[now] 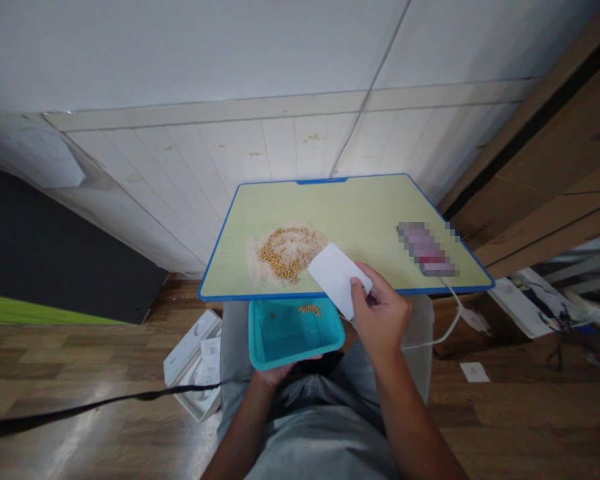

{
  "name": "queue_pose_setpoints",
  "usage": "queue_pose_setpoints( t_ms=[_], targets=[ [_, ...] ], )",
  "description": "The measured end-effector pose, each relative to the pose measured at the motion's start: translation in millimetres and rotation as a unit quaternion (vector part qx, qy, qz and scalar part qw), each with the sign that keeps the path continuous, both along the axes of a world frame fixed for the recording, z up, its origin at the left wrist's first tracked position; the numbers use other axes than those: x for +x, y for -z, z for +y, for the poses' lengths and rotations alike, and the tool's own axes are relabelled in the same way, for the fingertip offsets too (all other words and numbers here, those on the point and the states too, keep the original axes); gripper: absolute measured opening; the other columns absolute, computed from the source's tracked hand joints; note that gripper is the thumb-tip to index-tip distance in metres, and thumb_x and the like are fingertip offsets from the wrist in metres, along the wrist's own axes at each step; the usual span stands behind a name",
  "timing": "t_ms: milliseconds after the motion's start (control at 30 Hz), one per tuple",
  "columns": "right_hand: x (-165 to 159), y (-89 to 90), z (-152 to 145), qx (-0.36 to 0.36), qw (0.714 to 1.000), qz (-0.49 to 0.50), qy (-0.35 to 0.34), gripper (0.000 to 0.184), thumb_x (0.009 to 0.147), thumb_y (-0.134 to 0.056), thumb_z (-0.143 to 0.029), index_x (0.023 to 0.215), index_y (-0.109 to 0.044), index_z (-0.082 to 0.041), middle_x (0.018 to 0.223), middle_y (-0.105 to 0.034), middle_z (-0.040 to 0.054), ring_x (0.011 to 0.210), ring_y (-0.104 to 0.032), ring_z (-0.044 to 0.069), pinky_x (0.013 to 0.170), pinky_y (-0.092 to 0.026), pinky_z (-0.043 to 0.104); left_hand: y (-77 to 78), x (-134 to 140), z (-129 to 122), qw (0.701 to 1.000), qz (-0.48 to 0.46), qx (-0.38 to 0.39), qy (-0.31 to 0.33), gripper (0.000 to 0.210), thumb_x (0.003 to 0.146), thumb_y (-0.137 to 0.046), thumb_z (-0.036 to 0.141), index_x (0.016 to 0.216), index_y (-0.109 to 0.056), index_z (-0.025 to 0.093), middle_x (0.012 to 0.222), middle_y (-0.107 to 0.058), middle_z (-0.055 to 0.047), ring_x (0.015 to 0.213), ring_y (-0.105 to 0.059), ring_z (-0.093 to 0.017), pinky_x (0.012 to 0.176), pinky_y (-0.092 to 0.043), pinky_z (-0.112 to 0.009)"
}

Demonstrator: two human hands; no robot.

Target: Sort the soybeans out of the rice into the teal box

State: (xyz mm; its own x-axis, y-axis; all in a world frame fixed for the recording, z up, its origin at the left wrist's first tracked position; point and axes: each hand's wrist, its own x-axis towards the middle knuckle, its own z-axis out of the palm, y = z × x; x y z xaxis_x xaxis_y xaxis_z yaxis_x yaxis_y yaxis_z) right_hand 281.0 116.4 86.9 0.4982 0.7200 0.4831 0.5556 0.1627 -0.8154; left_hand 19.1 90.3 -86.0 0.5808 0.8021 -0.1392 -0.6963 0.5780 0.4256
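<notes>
My right hand [384, 310] pinches a white card [337, 277] between thumb and fingers, above the table's near edge. Just left of the card lies a pile of soybeans [285, 261] mixed with white rice-like grains [303, 241]. My left hand [276, 375] is under a teal plastic tub [295, 350], bearing it just below the table edge; most of its fingers are hidden by the tub. Inside the tub, several soybeans [309, 310] sit along the far side.
The pale green table [360, 207] has a blue rim and stands against the wall. A pixelated phone-like object [427, 250] with a white cable [453, 327] lies at its right. White boxes [193, 350] stand on the floor at left; cardboard boxes [545, 153] rise at right.
</notes>
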Motion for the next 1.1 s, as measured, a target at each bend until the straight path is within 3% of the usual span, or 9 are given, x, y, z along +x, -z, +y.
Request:
queue_pose_setpoints(
  t_ms=[167, 333, 467, 667, 833, 967, 1100],
  targets=[
    [-9.7, -1.9, 0.8, -0.008, 1.0, -0.013, -0.024, 0.039, 0.108, -0.076, -0.043, 0.123, -0.106, -0.022, 0.081, -0.093, 0.0085, 0.058, -0.08, 0.024, 0.065, -0.068, 0.032, -10.1, 5.1, 0.5, 1.0, 0.008, 0.01, 0.003, 0.074, 0.116, -0.055, 0.09, 0.157, -0.098, 0.045, 0.185, -0.078, 0.0, 0.191, -0.047, -0.063, 0.151, -0.034, -0.092],
    [-3.4, 0.5, 3.1, -0.009, 1.0, -0.018, 0.002, 0.042, 0.108, -0.075, -0.044, 0.124, -0.105, -0.02, 0.086, -0.096, 0.0121, 0.063, -0.083, 0.026, 0.065, -0.067, 0.033, -2.2, 2.2, 0.0, 1.0, 0.007, -0.003, -0.004, 0.072, 0.115, -0.059, 0.089, 0.157, -0.097, 0.045, 0.18, -0.082, -0.001, 0.189, -0.05, -0.063, 0.152, -0.033, -0.092],
    [3.0, -0.5, 5.2, -0.023, 0.999, -0.018, 0.019, 0.047, 0.107, -0.074, -0.048, 0.126, -0.105, -0.018, 0.077, -0.09, 0.01, 0.057, -0.075, 0.024, 0.063, -0.061, 0.033, -0.7, 0.8, -1.8, 0.999, 0.017, -0.03, -0.017, 0.069, 0.111, -0.066, 0.092, 0.152, -0.099, 0.047, 0.176, -0.085, 0.0, 0.187, -0.053, -0.062, 0.152, -0.034, -0.094],
    [7.8, -3.9, 6.8, -0.042, 0.998, -0.017, 0.044, 0.054, 0.107, -0.071, -0.054, 0.127, -0.106, -0.017, 0.067, -0.081, 0.0069, 0.054, -0.065, 0.022, 0.063, -0.056, 0.034, -11.3, 3.7, -3.8, 0.993, 0.077, -0.08, -0.037, 0.065, 0.097, -0.086, 0.091, 0.142, -0.1, 0.047, 0.174, -0.088, 0.0, 0.181, -0.062, -0.062, 0.146, -0.046, -0.095],
    [11.8, -4.3, 7.8, -0.049, 0.997, -0.017, 0.055, 0.055, 0.106, -0.071, -0.055, 0.125, -0.106, -0.017, 0.061, -0.075, 0.0046, 0.053, -0.061, 0.022, 0.061, -0.053, 0.033, -14.6, 4.8, -2.8, 0.989, 0.111, -0.089, -0.046, 0.061, 0.096, -0.088, 0.089, 0.138, -0.1, 0.048, 0.171, -0.089, 0.0, 0.176, -0.066, -0.062, 0.14, -0.051, -0.098],
    [13.5, -4.6, 8.3, -0.041, 0.998, -0.009, 0.056, 0.053, 0.105, -0.073, -0.053, 0.125, -0.106, -0.017, 0.063, -0.077, 0.0048, 0.053, -0.061, 0.021, 0.061, -0.054, 0.033, -15.0, 4.6, -2.4, 0.989, 0.098, -0.095, -0.052, 0.064, 0.092, -0.091, 0.09, 0.138, -0.1, 0.047, 0.173, -0.089, -0.002, 0.176, -0.065, -0.065, 0.139, -0.051, -0.099],
    [10.3, -3.7, 5.9, -0.034, 0.998, 0.001, 0.047, 0.052, 0.106, -0.074, -0.053, 0.126, -0.106, -0.017, 0.063, -0.079, 0.0045, 0.052, -0.064, 0.021, 0.059, -0.054, 0.032, -12.8, 4.7, -2.5, 0.989, 0.112, -0.083, -0.045, 0.063, 0.097, -0.087, 0.084, 0.145, -0.097, 0.046, 0.177, -0.086, -0.004, 0.177, -0.063, -0.063, 0.138, -0.051, -0.098]
  ],
)
